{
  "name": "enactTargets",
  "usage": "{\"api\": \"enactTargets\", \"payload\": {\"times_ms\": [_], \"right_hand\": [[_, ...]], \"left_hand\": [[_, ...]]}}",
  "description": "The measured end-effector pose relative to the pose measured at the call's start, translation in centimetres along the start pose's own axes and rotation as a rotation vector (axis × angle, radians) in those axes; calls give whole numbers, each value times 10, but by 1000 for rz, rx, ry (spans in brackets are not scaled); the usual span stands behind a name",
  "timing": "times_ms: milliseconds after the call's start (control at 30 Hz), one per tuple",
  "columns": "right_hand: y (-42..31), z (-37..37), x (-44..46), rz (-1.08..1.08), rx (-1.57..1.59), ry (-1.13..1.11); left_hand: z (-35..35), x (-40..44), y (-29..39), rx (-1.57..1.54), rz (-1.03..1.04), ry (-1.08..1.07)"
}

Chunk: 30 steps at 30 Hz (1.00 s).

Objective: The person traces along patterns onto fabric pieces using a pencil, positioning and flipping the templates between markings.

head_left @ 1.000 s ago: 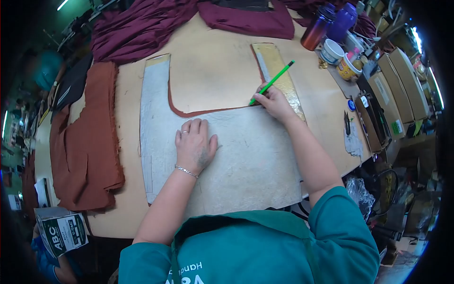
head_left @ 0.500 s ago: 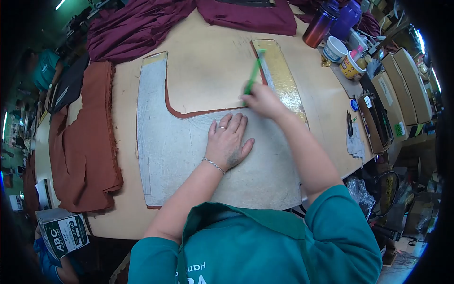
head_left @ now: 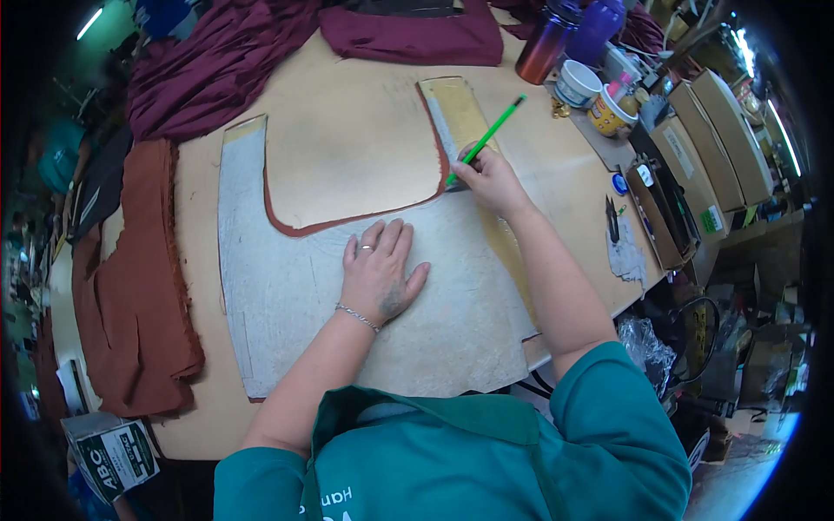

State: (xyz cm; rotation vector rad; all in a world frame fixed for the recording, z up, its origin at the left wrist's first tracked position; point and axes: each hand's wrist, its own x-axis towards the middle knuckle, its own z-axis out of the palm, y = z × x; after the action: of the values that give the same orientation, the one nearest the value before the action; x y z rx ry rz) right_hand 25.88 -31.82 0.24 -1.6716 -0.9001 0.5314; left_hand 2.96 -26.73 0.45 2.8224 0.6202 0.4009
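A large grey U-shaped template (head_left: 434,321) with yellow-taped arms lies on rust-coloured fabric, whose edge (head_left: 295,230) shows along the inner curve. My left hand (head_left: 382,271) rests flat on the template below the curve, fingers spread, wearing a ring and a bracelet. Between the fingers of my right hand (head_left: 489,178) is a green pencil (head_left: 499,122). Its tip touches down near the right inner corner of the curve, and the heel of this hand is over the template's right arm.
Rust fabric (head_left: 135,286) lies stacked at left, maroon fabric (head_left: 226,65) at the back. Bottles (head_left: 547,43), tubs (head_left: 578,84), a black tool (head_left: 612,219) and cardboard boxes (head_left: 695,165) stand or lie at right. The table (head_left: 347,113) surrounds the template. Another person (head_left: 61,156) is at far left.
The camera view has shifted, moving the scene left. My right hand and the pencil have moved along the edge to the right corner. My left hand has lifted or slid slightly back from the curve.
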Motion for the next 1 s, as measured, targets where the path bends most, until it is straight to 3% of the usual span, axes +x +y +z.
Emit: {"api": "enactTargets", "payload": {"times_ms": [67,167,200,267,333,400,567,1000], "right_hand": [[-1,-10,1,19,265,143],[1,-40,-5,156,181,358],[4,-49,-7,210,-65,397],[15,-53,-11,228,-377,376],[23,-50,-14,206,-597,397],[19,-48,-15,244,-548,411],[12,-48,-18,252,-480,390],[6,-47,-23,318,-427,364]], "left_hand": [[1,0,-1,6,16,0],[-1,3,1,44,37,34],[-5,9,0,4,14,-21],[-15,27,1,-75,-30,-139],[-8,51,-2,-91,73,4],[3,79,-4,-102,128,78],[37,129,-14,66,106,29],[34,134,-2,293,219,46]]}}
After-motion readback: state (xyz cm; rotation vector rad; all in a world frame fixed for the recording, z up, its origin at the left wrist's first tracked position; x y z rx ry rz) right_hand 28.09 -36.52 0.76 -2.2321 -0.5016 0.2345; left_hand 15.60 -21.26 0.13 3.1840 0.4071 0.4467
